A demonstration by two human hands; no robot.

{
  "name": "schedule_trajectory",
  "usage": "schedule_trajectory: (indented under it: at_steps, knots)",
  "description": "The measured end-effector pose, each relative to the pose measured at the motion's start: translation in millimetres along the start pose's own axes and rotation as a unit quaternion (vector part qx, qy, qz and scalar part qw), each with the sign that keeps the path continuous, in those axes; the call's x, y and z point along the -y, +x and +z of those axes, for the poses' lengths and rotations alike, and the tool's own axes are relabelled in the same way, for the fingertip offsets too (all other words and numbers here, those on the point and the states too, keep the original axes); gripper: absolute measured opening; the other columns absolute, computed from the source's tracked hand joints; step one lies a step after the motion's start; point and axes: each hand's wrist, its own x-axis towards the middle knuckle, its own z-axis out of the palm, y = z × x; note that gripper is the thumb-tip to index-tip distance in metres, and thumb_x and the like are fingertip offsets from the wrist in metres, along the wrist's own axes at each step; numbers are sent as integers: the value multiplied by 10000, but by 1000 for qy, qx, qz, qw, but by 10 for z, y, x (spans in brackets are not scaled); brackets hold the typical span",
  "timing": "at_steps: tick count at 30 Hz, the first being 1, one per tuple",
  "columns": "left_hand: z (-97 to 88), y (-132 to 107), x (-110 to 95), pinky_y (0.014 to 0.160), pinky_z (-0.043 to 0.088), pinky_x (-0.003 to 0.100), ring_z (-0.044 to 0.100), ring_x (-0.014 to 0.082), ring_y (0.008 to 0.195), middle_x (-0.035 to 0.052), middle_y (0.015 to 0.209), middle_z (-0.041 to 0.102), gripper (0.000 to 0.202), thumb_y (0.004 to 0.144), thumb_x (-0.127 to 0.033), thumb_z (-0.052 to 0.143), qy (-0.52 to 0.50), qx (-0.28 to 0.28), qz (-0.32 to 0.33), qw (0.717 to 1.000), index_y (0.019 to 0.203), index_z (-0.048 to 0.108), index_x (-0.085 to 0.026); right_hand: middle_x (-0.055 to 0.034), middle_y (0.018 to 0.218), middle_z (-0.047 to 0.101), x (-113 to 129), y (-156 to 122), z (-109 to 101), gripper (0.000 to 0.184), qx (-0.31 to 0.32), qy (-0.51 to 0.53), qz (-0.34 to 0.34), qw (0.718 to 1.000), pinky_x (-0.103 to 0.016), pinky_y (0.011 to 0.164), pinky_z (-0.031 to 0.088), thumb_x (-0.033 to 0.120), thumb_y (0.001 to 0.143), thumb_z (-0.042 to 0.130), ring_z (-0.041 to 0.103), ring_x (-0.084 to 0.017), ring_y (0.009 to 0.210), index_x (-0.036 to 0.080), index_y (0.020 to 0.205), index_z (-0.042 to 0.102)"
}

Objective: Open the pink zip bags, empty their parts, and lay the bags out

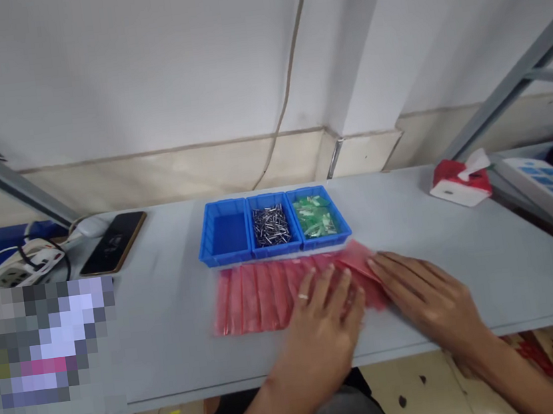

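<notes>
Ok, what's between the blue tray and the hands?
Between the blue tray and the left hand and right hand, the head view shows a row of pink plastic bags.

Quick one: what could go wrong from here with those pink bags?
Likely risks:
1. The overlapping pink plastic bags are pressed by the left hand and right hand; a shift could slide the row out of line.
2. The bags lie right by the open blue three-compartment tray; a bump might spill the metal pins.
3. The ring on the left hand could possibly snag the thin film.
</notes>
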Motion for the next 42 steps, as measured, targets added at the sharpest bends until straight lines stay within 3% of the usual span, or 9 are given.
schedule_trajectory:
  at_steps: [4, 9, 14, 19, 24, 28, 35, 38, 42]
  knots:
    - [78, 150, -115, 1135, 415, 480, 440, 291, 1368, 93, 1428, 516, 351, 1025, -350, 440, -1, 5, -7, 1000, 1273, 591, -153, -101, 1267, 705, -82, -23, -73, 660, -56, -38, 26, 997, -375, 915, 556, 64, 820, 743, 724, -250, 1003, 170, 1433, 523]
    - [151, 210, -217, 1094, 441, 492, 450, 319, 1353, 126, 1384, 542, 426, 1001, -448, 480, 1, -7, -34, 999, 1276, 589, -142, -118, 1269, 700, -118, -53, -93, 593, -47, -45, -25, 998, -402, 833, 551, 49, 854, 689, 725, -257, 929, 157, 1417, 535]
    - [223, 310, -296, 1047, 475, 479, 531, 301, 1262, 123, 1280, 605, 279, 1000, -292, 483, 15, -22, -56, 998, 1174, 637, -137, -91, 1109, 769, -140, 5, -75, 641, -125, -64, 60, 988, -363, 780, 561, 49, 721, 820, 702, -218, 786, 168, 1321, 629]
    - [126, 157, -203, 1102, 446, 459, 498, 296, 1310, 115, 1354, 574, 326, 976, -268, 512, 14, -22, -43, 999, 1255, 608, -131, -102, 1226, 723, -114, -17, 24, 459, -2, 70, -5, 998, -435, 879, 545, 82, 865, 672, 689, -267, 1037, 179, 1310, 613]
    - [-60, -322, 187, 1149, 401, 512, 377, 295, 1427, 39, 1474, 507, 386, 990, -360, 514, -1, -37, -69, 997, 1344, 564, -216, -108, 1446, 572, -116, -104, 60, 522, 104, 194, 9, 975, -472, 1027, 530, 293, 942, 603, 560, -284, 1315, 195, 1445, 505]
    - [-158, -557, 415, 1128, 429, 521, 449, 282, 1373, 6, 1443, 544, 371, 1003, -292, 469, 9, -14, -81, 997, 1360, 559, -242, -80, 1426, 595, -8, -77, 66, 509, 98, 173, 5, 980, -462, 1000, 555, 298, 944, 621, 581, -277, 1297, 230, 1438, 519]
    - [-185, -543, 432, 1045, 500, 521, 458, 308, 1356, 66, 1497, 484, 466, 1018, -364, 439, 53, -30, -78, 995, 1446, 466, -181, -148, 1341, 649, 269, 205, 111, 456, 36, 178, -10, 983, -465, 951, 579, 286, 906, 692, 623, -287, 1217, 139, 1330, 614]
    - [-141, -483, 422, 1065, 488, 535, 384, 326, 1420, 28, 1553, 409, 470, 1012, -376, 466, 52, -21, -73, 996, 1464, 443, -250, -148, 1369, 629, 258, 299, 150, 464, 42, 182, -15, 982, -477, 987, 568, 305, 921, 671, 606, -284, 1241, 135, 1346, 598]
    - [-60, -465, 421, 1170, 385, 574, 204, 365, 1504, -3, 1484, 502, 373, 977, -263, 545, 18, -30, -65, 997, 1347, 572, -228, -131, 1459, 554, 218, 346, 185, 521, 78, 182, -27, 980, -498, 1055, 532, 327, 956, 612, 535, -288, 1338, 152, 1436, 512]
